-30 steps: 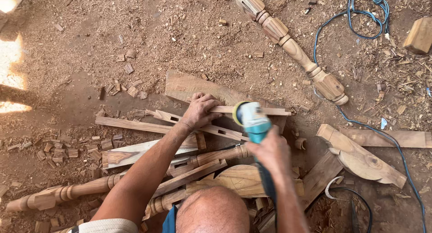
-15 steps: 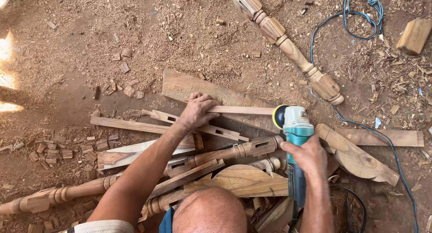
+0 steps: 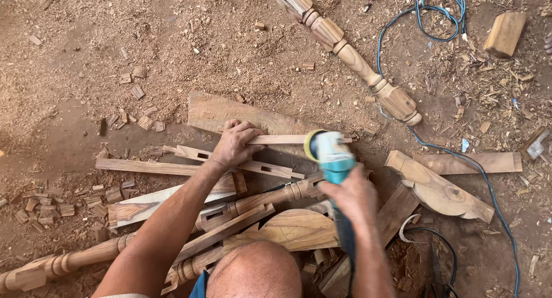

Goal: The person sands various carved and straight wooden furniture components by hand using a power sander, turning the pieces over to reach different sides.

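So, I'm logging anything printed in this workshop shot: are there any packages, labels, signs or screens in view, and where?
None can be made out: no package, sign or screen.
The teal angle grinder in the right hand shows no readable label from here.
Otherwise only wood pieces, sawdust and a blue cable lie on the floor; the left hand presses on a thin wooden strip.

No packages, labels, signs or screens are to be seen anywhere in the head view.
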